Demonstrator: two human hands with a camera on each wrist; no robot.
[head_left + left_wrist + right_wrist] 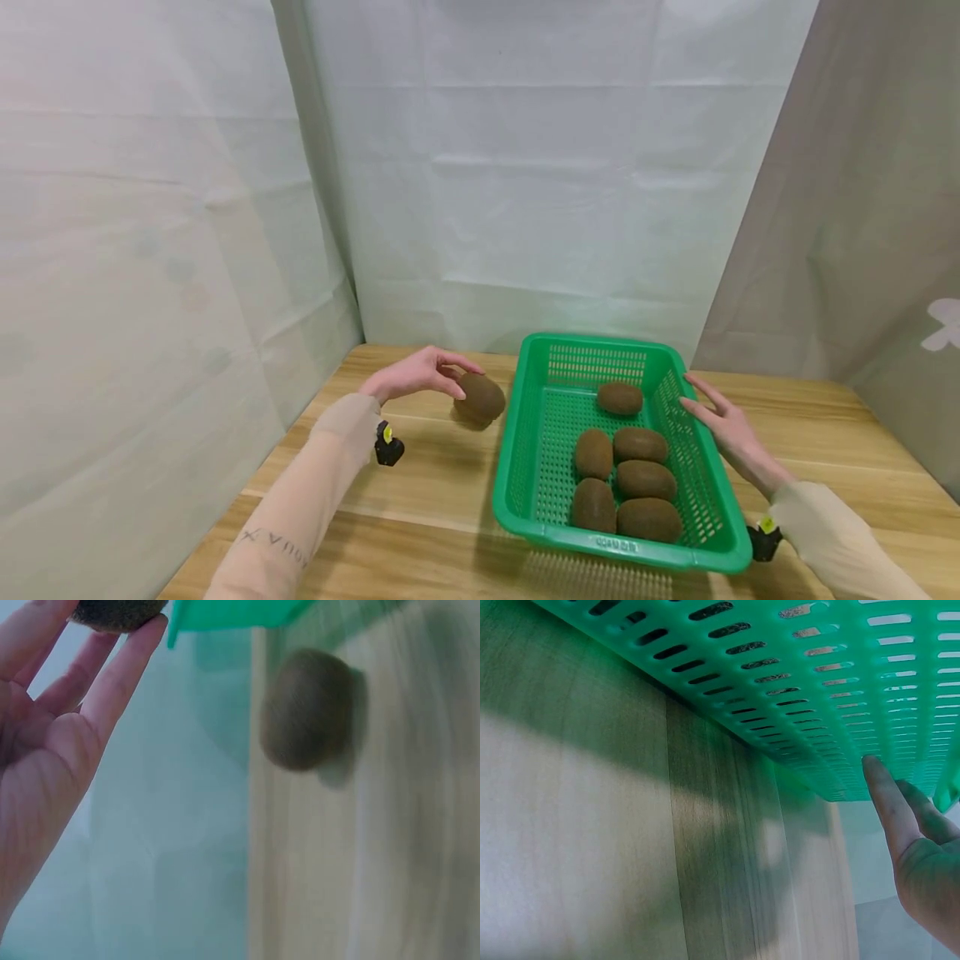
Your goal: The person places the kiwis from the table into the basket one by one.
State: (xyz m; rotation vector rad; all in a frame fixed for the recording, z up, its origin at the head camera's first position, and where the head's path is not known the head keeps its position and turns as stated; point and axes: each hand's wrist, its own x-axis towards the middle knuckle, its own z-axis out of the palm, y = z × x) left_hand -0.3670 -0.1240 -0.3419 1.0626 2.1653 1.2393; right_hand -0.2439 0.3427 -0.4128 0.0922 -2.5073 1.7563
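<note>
A brown kiwi (480, 397) is pinched between the thumb and fingers of my left hand (408, 377), raised just left of the green plastic basket (512, 467). In the left wrist view the held kiwi (120, 611) is cut off by the top edge, and a second kiwi (309, 709) lies on the table below it. My right hand (731, 429) touches the basket's right rim with nearly straight fingers. The right wrist view shows fingers (889, 799) of that hand against the slotted outer wall. Inside the basket lie several kiwis (643, 481), mostly grouped near the front.
The basket stands on a wood-grain table (420, 500). One kiwi (620, 398) lies apart toward the basket's back. Pale sheeting (555, 208) hangs behind the table and along both sides.
</note>
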